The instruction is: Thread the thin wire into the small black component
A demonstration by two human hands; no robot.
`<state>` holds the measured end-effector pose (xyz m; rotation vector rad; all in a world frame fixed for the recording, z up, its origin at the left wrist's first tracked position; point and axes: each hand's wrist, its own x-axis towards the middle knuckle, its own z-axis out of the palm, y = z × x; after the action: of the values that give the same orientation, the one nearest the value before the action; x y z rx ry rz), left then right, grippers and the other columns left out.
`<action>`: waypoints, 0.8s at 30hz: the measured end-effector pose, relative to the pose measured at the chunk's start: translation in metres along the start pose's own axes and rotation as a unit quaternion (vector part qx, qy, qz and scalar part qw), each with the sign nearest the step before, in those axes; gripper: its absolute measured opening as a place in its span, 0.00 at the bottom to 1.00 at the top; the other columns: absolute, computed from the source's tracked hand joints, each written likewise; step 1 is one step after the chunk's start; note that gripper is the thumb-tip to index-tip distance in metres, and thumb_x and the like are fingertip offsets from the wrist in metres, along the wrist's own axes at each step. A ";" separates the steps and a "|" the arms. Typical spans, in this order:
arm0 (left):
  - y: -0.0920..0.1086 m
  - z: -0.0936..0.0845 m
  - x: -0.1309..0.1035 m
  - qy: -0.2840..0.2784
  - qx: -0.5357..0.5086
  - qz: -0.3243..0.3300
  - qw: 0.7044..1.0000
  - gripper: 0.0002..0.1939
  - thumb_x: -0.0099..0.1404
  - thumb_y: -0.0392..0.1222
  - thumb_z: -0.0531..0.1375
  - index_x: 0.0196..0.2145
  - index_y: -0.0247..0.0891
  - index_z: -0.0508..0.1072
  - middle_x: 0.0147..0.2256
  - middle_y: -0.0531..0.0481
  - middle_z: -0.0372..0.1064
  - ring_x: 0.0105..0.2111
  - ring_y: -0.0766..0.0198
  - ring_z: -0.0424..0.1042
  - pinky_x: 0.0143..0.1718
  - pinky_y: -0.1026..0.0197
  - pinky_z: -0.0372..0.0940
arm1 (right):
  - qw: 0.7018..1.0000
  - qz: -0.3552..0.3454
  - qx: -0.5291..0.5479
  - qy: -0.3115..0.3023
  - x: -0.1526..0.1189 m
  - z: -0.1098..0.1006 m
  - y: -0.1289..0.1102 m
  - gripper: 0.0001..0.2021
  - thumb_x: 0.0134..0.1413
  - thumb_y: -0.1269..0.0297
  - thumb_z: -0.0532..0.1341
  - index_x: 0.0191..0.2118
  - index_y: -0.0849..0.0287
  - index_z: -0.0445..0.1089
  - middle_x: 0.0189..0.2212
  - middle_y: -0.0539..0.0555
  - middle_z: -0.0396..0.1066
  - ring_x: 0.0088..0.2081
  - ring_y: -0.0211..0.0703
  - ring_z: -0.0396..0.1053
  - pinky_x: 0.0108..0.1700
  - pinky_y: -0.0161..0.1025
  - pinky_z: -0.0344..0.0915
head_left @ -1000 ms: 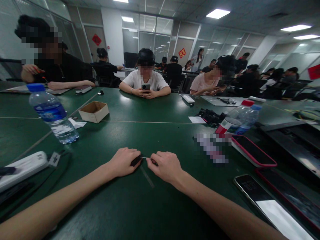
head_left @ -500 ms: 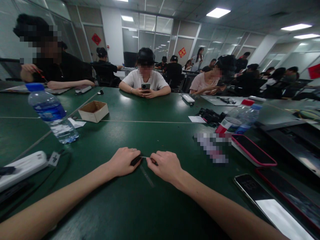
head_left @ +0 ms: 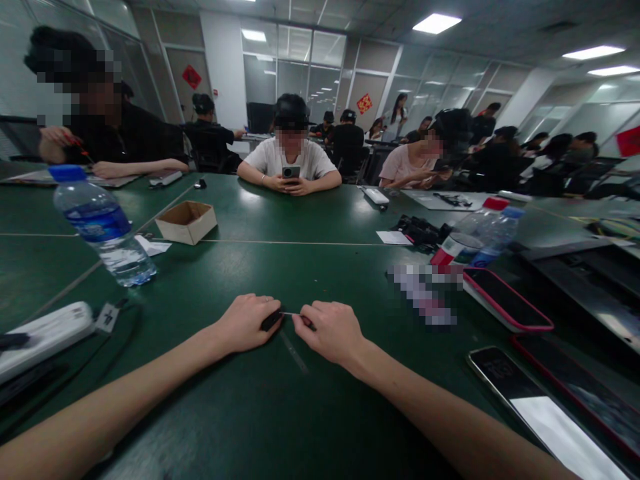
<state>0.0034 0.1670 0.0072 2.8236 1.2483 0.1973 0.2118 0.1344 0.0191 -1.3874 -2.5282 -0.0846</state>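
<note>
My left hand (head_left: 244, 323) rests on the green table, its fingers closed around a small black object (head_left: 271, 319) whose kind I cannot make out. Facing it, my right hand (head_left: 334, 331) grips what looks like a small screwdriver (head_left: 290, 313). The tool's thin metal shaft spans the short gap between the hands and points at the black object; most of its handle is hidden by my fingers. A narrow clear strip (head_left: 294, 352) lies on the tabletop just below the gap.
On the left stand a water bottle (head_left: 103, 227), an open cardboard box (head_left: 187, 223) and a white power strip (head_left: 47, 337). Phones (head_left: 507, 300), bottles (head_left: 493, 230) and a black case (head_left: 590, 287) occupy the right. A person (head_left: 290, 150) sits opposite, holding a phone.
Both hands keep their place and grip. The view shifts very slightly; nothing else visibly differs.
</note>
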 end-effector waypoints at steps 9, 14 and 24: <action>0.001 -0.001 0.000 0.004 0.001 0.002 1.000 0.12 0.67 0.45 0.48 0.32 0.38 0.67 0.31 0.48 0.70 0.29 0.60 0.69 0.32 0.59 0.62 | 1.000 0.007 -0.002 -0.007 0.000 -0.001 -0.001 0.23 0.65 0.53 0.45 0.32 0.60 0.72 0.26 0.51 0.69 0.24 0.32 0.61 0.27 0.32 0.52; 0.000 -0.001 0.000 0.000 -0.003 0.003 1.000 0.13 0.67 0.46 0.48 0.32 0.38 0.68 0.31 0.48 0.69 0.29 0.61 0.69 0.32 0.60 0.62 | 1.000 0.015 -0.003 -0.017 0.001 -0.002 -0.001 0.23 0.65 0.53 0.45 0.34 0.60 0.72 0.28 0.53 0.70 0.25 0.33 0.62 0.28 0.32 0.52; 0.000 0.001 0.000 0.006 0.015 0.004 1.000 0.13 0.68 0.46 0.48 0.33 0.38 0.67 0.32 0.48 0.70 0.30 0.61 0.69 0.32 0.60 0.61 | 1.000 0.018 -0.005 -0.010 0.001 -0.001 -0.001 0.23 0.64 0.52 0.46 0.33 0.60 0.73 0.28 0.52 0.70 0.25 0.33 0.62 0.28 0.32 0.52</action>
<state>0.0034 0.1674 0.0059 2.8573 1.2530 0.1995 0.2110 0.1342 0.0203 -1.4424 -2.5214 -0.0769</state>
